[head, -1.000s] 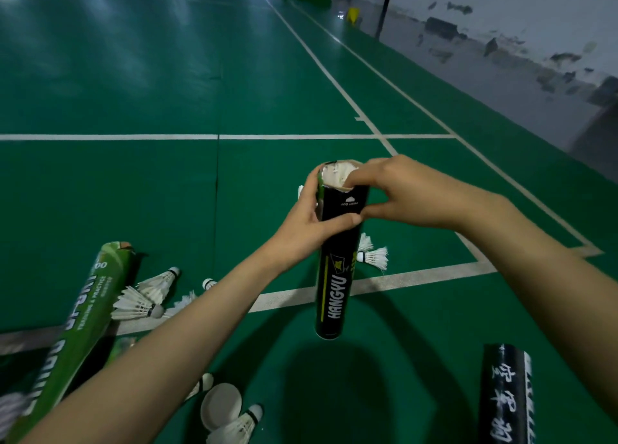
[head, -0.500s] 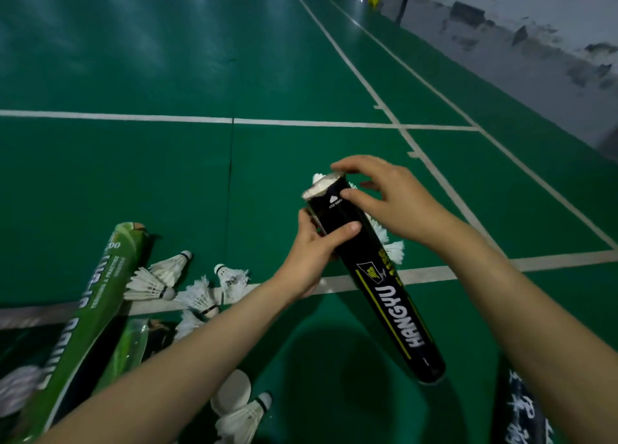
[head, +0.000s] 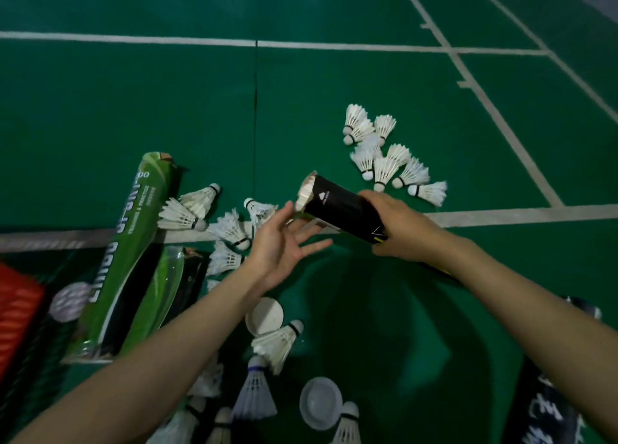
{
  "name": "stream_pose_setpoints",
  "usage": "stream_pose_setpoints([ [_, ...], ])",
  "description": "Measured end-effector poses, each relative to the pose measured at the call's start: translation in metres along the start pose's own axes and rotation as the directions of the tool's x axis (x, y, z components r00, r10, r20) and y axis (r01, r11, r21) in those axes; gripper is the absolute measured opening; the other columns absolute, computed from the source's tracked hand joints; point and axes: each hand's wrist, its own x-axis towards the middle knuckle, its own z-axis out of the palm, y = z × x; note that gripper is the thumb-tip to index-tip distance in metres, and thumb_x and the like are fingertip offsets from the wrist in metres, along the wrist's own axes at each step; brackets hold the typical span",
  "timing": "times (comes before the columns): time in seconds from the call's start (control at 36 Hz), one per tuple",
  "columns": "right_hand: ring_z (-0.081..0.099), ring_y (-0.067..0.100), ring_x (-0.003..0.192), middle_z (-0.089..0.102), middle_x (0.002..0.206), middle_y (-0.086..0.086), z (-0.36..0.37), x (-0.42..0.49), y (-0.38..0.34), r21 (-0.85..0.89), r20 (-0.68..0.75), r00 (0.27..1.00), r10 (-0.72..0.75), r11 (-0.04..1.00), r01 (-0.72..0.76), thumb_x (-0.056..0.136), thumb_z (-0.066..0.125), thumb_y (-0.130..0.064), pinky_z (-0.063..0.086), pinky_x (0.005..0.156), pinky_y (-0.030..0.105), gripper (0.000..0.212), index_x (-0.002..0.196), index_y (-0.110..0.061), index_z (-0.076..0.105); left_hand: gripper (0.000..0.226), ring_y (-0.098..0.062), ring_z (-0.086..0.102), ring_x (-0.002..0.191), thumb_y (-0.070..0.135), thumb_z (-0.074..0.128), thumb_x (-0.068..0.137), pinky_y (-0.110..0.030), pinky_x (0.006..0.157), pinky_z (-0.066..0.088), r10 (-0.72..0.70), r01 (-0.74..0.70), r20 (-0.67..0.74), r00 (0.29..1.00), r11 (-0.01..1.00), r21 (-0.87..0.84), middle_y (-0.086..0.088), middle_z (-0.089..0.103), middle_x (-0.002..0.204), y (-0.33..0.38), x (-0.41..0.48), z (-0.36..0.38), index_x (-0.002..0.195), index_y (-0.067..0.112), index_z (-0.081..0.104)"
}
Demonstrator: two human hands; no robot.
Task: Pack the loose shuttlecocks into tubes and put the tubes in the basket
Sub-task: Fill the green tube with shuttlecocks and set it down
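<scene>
Mid-frame, the right hand [head: 399, 231] curls its fingers round a full-looking, uncapped black tube [head: 337, 208]; the left hand [head: 279, 248] spreads its fingers beneath. Many shuttlecocks [head: 384, 157] lie unpacked, upper right.

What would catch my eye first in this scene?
First, the black tube at the centre, tilted with its feather-filled mouth pointing up-left. The right hand holds it, and the left hand is spread open just below the mouth. Next come the white shuttlecocks clustered on the green floor beyond the tube, and the long green tube lying at the left.
</scene>
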Motion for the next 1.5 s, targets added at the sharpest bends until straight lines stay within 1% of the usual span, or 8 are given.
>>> stream_pose_setpoints([
  [0.33, 0.047, 0.032, 0.110, 0.045, 0.129, 0.011, 0.056, -0.020, 0.012, -0.195, 0.017, 0.981, -0.192, 0.962, 0.191, 0.061, 0.069, -0.013, 0.041, 0.090, 0.042, 0.085, 0.138, -0.013, 0.032, 0.017, -0.016, 0.071, 0.068, -0.013, 0.049, 0.087, -0.023, 0.067, 0.058, -0.338, 0.350, -0.100, 0.936, 0.861, 0.368, -0.012, 0.073, 0.079, -0.006, -0.008, -0.039, 0.091, -0.003, 0.062],
  [0.89, 0.050, 0.036, 0.117, 0.051, 0.129, 0.016, 0.091, -0.030, 0.007, -0.312, -0.051, 0.949, -0.310, 0.908, 0.280, 0.067, 0.076, -0.017, 0.037, 0.100, 0.049, 0.087, 0.137, -0.021, 0.023, 0.027, -0.002, 0.057, 0.042, -0.018, 0.054, 0.081, -0.016, 0.045, 0.050, -0.016, 0.195, -0.272, 0.962, 0.736, 0.649, -0.002, 0.061, 0.065, -0.035, -0.016, -0.043, 0.080, 0.009, 0.055],
  [1.06, 0.050, 0.036, 0.115, 0.052, 0.127, 0.015, 0.092, -0.024, 0.008, -0.305, -0.083, 0.941, -0.328, 0.907, 0.289, 0.064, 0.078, -0.014, 0.035, 0.101, 0.051, 0.088, 0.136, -0.018, 0.028, 0.020, -0.001, 0.063, 0.059, -0.010, 0.057, 0.086, -0.014, 0.062, 0.053, -0.061, 0.090, -0.067, 0.996, 0.758, 0.646, 0.006, 0.067, 0.066, -0.027, -0.021, -0.053, 0.096, 0.007, 0.059],
  [1.11, 0.049, 0.035, 0.116, 0.051, 0.128, 0.014, 0.094, -0.023, 0.009, -0.313, -0.066, 0.946, -0.319, 0.907, 0.284, 0.064, 0.077, -0.014, 0.033, 0.103, 0.051, 0.088, 0.137, -0.019, 0.027, 0.027, -0.006, 0.065, 0.082, -0.004, 0.058, 0.088, -0.015, 0.080, 0.051, -0.115, 0.051, 0.028, 0.993, 0.628, 0.776, -0.001, 0.068, 0.092, -0.017, -0.025, -0.064, 0.113, 0.005, 0.059],
  [1.22, 0.046, 0.035, 0.122, 0.048, 0.133, 0.013, 0.099, -0.021, 0.014, -0.336, -0.014, 0.953, -0.302, 0.899, 0.280, 0.067, 0.078, -0.017, 0.028, 0.107, 0.053, 0.092, 0.138, -0.024, 0.020, 0.042, -0.025, 0.054, 0.115, 0.008, 0.062, 0.087, -0.028, 0.097, 0.039, -0.058, -0.192, 0.183, 0.981, -0.275, 0.942, -0.011, 0.059, 0.124, -0.008, -0.030, -0.102, 0.128, 0.007, 0.055],
  [1.28, 0.045, 0.034, 0.123, 0.047, 0.134, 0.012, 0.100, -0.021, 0.014, -0.335, -0.013, 0.955, -0.297, 0.901, 0.275, 0.068, 0.078, -0.018, 0.026, 0.108, 0.052, 0.092, 0.138, -0.025, 0.019, 0.041, -0.031, 0.052, 0.112, 0.012, 0.062, 0.083, -0.032, 0.094, 0.037, -0.144, -0.311, 0.278, 0.950, -0.532, 0.787, -0.012, 0.058, 0.120, -0.015, -0.032, -0.118, 0.124, 0.008, 0.059],
  [1.39, 0.046, 0.035, 0.122, 0.048, 0.134, 0.013, 0.100, -0.019, 0.013, -0.311, -0.037, 0.956, -0.292, 0.912, 0.267, 0.068, 0.077, -0.016, 0.026, 0.108, 0.053, 0.091, 0.137, -0.026, 0.020, 0.032, -0.029, 0.051, 0.109, 0.026, 0.058, 0.087, -0.035, 0.085, 0.035, -0.067, -0.246, 0.279, 0.958, -0.692, 0.679, -0.007, 0.057, 0.111, -0.025, -0.031, -0.125, 0.117, 0.016, 0.059],
  [1.5, 0.044, 0.033, 0.124, 0.047, 0.135, 0.011, 0.099, -0.020, 0.013, -0.298, -0.036, 0.956, -0.291, 0.916, 0.268, 0.070, 0.075, -0.016, 0.024, 0.109, 0.052, 0.088, 0.138, -0.025, 0.021, 0.015, -0.029, 0.059, 0.098, 0.020, 0.055, 0.090, -0.034, 0.083, 0.040, 0.045, -0.174, 0.247, 0.968, -0.591, 0.788, -0.008, 0.065, 0.102, -0.023, -0.022, -0.125, 0.100, 0.013, 0.063],
])
